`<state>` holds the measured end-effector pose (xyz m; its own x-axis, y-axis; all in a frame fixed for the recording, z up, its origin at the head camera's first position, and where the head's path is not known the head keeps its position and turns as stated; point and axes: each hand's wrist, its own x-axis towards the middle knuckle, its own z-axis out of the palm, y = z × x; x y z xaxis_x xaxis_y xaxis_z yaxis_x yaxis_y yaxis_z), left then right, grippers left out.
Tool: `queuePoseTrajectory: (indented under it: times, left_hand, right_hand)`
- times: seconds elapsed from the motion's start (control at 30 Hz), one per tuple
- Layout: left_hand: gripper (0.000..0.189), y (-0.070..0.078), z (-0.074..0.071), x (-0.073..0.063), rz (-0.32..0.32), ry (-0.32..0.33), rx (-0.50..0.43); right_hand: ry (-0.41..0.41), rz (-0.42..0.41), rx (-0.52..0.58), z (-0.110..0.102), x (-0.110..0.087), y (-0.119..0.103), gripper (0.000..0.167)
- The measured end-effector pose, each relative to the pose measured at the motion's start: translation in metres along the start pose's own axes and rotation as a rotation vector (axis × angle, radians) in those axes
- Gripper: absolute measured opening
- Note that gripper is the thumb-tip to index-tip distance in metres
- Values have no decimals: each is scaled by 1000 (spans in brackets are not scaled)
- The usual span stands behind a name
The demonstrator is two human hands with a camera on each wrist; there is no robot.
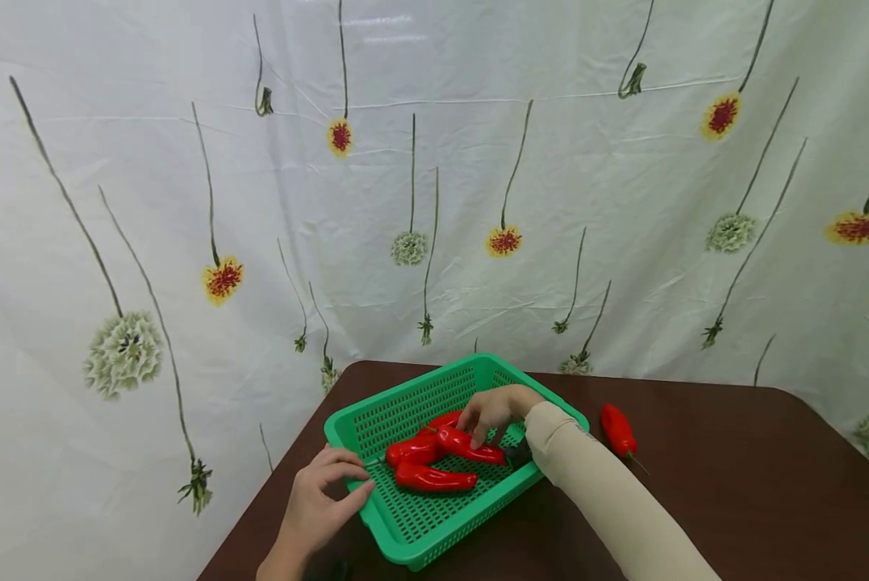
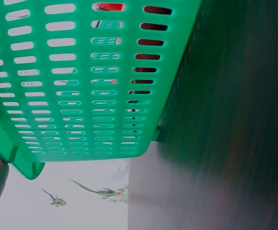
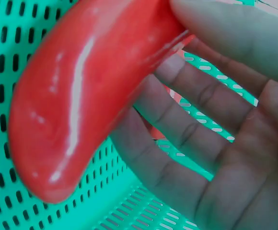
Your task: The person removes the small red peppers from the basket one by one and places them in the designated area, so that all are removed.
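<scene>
Green plastic basket point(image 1: 398, 552), its walls pierced with rows of slots, sits at an angle on a dark brown table point(image 1: 732, 476). Inside it, the right hand point(image 1: 495, 410) pinches a shiny red pepper point(image 1: 454, 440) between thumb and fingers. In the right wrist view the thumb lies over the pepper's near side while the other fingers, slightly parted, curve in behind it, and the pepper's rounded end hangs free of the hand. Three more red peppers share the basket: a front pepper point(image 1: 436, 478) lying crosswise, a left pepper point(image 1: 411, 451) just behind it, and a back pepper point(image 1: 443, 420), partly hidden by the one in the fingers. The left hand point(image 1: 327, 494) holds the basket's left rim, fingers bent and thumb a little apart from them (the left wrist view catches only one fingertip clearly, touching the rim near a corner). To the right of the basket, a lone pepper point(image 1: 619, 430) lies on the bare tabletop, its thin green stem toward the front. A cream sleeve point(image 1: 616, 492) covers the right forearm. Behind everything hangs a pale curtain point(image 1: 623, 186) printed with upside-down flowers.
</scene>
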<state>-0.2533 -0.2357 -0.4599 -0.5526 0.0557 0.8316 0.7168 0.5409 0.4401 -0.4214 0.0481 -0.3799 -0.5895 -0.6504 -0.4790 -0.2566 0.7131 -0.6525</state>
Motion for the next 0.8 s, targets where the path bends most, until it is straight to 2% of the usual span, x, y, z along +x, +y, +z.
queuePoseTrajectory:
  times: [0.27, 0.5, 0.8]
  left_hand:
    - [36, 4, -2, 2, -12, -14, 1]
    - [34, 6, -2, 3, -3, -20, -11]
    - [34, 5, -4, 2, -32, -31, 1]
  right_hand:
    - [69, -83, 37, -3, -5, -3, 37]
    - [113, -120, 49, -7, -15, -11, 39]
    - [208, -93, 188, -10, -29, -21, 44]
